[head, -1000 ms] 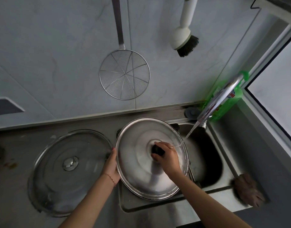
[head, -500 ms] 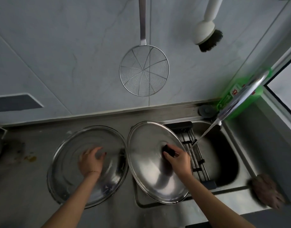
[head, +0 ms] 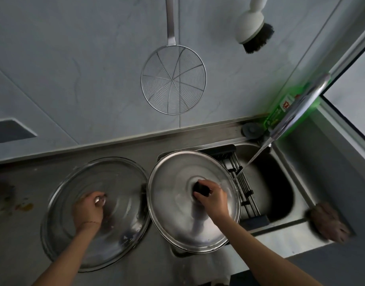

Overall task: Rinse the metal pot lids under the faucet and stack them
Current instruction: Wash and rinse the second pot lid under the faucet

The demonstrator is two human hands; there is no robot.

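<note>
A shiny steel lid (head: pixel 177 203) rests tilted over the left edge of the sink (head: pixel 280 195). My right hand (head: pixel 213 198) grips its black knob. To its left a second, larger metal lid (head: pixel 119 182) lies on the counter. My left hand (head: pixel 88 209) is closed around that lid's silver knob. The faucet (head: pixel 297 108) at the upper right runs a thin stream of water that lands on the drain rack just right of the steel lid.
A black drain rack (head: pixel 245 195) spans the sink's left part. A green soap bottle (head: pixel 280 112) stands behind the faucet. A brown scrubber (head: pixel 328 223) lies on the sink's right rim. A wire skimmer (head: pixel 173 79) and a brush (head: pixel 253 29) hang on the wall.
My left hand left the steel lid's rim, moved to the left lid and closed on its knob. The view shifted, so everything sits further right. My right hand kept the black knob.
</note>
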